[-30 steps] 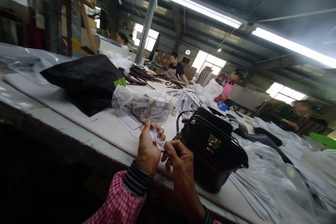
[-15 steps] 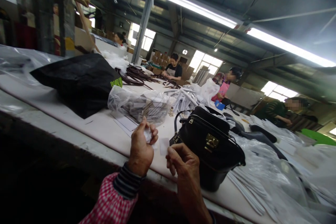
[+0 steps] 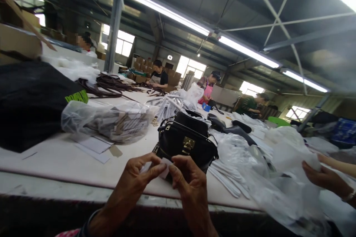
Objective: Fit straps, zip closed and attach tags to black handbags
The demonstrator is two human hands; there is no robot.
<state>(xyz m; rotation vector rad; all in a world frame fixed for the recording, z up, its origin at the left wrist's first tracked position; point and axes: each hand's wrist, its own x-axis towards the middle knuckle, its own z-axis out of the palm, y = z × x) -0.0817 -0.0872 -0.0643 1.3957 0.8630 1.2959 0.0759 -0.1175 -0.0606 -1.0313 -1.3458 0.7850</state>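
Observation:
Between my two hands, at the table's front edge, is a small whitish piece of paper or film [image 3: 165,168]. My left hand [image 3: 139,172] pinches its left side between thumb and forefinger, with a bit of crumpled clear material at the fingers. On the other side my right hand [image 3: 190,177] pinches its right edge. Just behind my hands a black handbag [image 3: 191,139] with a gold clasp stands upright on the table [image 3: 105,170]. My fingers hide its lower left part.
A clear bag of grey pieces [image 3: 111,118] and white cards [image 3: 96,144] lie left, beside a black cloth bag [image 3: 33,100]. White strips [image 3: 228,177] and plastic sheets [image 3: 241,148] lie right. Another person's hands [image 3: 328,177] hold plastic at far right. People work farther back.
The view has swung right. My hands have come together, and my left hand now pinches the small piece that only my right hand held. Another person's hands have come into view at right.

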